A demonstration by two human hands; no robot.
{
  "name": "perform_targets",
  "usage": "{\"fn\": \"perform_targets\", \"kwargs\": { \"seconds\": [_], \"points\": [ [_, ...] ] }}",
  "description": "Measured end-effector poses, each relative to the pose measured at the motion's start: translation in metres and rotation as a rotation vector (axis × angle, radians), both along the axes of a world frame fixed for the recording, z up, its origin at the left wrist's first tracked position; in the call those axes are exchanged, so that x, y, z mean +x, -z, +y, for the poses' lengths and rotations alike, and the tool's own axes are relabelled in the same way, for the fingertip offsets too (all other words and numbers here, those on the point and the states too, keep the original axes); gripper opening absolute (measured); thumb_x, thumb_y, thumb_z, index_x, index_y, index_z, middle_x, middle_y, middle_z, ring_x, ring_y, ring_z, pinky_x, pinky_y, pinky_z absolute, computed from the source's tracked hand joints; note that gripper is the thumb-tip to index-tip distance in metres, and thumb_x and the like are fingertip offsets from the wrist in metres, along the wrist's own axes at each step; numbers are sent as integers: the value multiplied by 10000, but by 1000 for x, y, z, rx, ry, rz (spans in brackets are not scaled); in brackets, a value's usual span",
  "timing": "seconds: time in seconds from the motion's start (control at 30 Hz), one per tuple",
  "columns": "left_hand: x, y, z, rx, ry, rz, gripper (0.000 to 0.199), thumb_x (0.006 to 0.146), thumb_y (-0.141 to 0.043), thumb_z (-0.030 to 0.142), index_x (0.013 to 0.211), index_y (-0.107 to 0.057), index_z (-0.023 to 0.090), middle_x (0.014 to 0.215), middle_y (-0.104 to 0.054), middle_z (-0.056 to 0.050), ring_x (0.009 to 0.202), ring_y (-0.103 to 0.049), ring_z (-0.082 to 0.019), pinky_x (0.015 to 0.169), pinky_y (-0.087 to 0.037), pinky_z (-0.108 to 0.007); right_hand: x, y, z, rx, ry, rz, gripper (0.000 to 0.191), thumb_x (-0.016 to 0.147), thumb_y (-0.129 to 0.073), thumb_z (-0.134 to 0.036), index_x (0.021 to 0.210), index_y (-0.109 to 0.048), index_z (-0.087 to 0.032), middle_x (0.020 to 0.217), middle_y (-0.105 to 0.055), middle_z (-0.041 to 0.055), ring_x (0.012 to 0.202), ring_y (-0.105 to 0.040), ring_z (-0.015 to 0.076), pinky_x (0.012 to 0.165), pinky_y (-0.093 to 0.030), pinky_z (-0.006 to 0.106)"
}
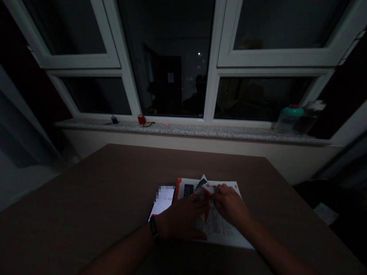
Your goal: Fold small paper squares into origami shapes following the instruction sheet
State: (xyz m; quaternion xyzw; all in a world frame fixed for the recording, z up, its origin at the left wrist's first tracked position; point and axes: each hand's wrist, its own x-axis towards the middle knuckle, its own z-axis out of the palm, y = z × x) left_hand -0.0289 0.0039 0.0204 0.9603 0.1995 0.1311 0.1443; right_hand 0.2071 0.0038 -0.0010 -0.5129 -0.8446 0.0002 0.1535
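A folded piece of printed paper (pixel 203 185), white with orange-red parts, lies on a printed booklet (pixel 226 225) on the table. My left hand (pixel 183 215) rests over its left side, fingers stretched out and the thumb apart, with a dark band on the wrist. From the right, my right hand (pixel 229 202) pinches an edge of the folded paper, its fingers curled together. My hands cover much of the paper, so its full shape is hidden. Just left of the booklet is a phone (pixel 163 198) with a lit screen, partly behind my left hand.
The brown table (pixel 120 191) reaches toward a stone windowsill (pixel 183 130). On the sill stand a small red jar (pixel 141 119), a small dark bottle (pixel 114 119) and a clear container with a teal lid (pixel 291 111). Dark windows are behind; the room is dim.
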Motion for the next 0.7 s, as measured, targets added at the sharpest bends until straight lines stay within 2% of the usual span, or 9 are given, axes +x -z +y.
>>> {"fn": "perform_targets", "kwargs": {
  "seconds": [0.33, 0.53, 0.7],
  "points": [
    [-1, -6, 0, -40, 38, 45, 818, 815, -674, 641, 1421, -431, 147, 1394, -529, -158, 1257, -479, -349, 1084, -375, -440, -3, -8, -2, -6, -17, -9, 170, 845, -564, -131, 880, -707, -217, 940, -583, 57, 966, -512, 246, 819, -372, 364],
    [-1, -6, 0, -34, 24, 58, 776, 822, -660, 643, 1391, -461, 153, 1389, -527, -141, 1207, -489, -331, 1061, -390, -425, 8, -10, 4, 23, -81, 26, 157, 944, -576, -218, 929, -728, -257, 1010, -591, 56, 990, -519, 237, 814, -383, 357],
    [-1, -8, -3, -39, 25, 47, 758, 829, -659, 628, 1390, -464, 156, 1383, -528, -128, 1222, -475, -318, 1078, -371, -408, 9, -4, 9, 24, -109, 71, 233, 914, -609, -120, 1001, -726, -303, 1138, -598, 48, 1074, -518, 235, 888, -402, 363]
  ]
}}
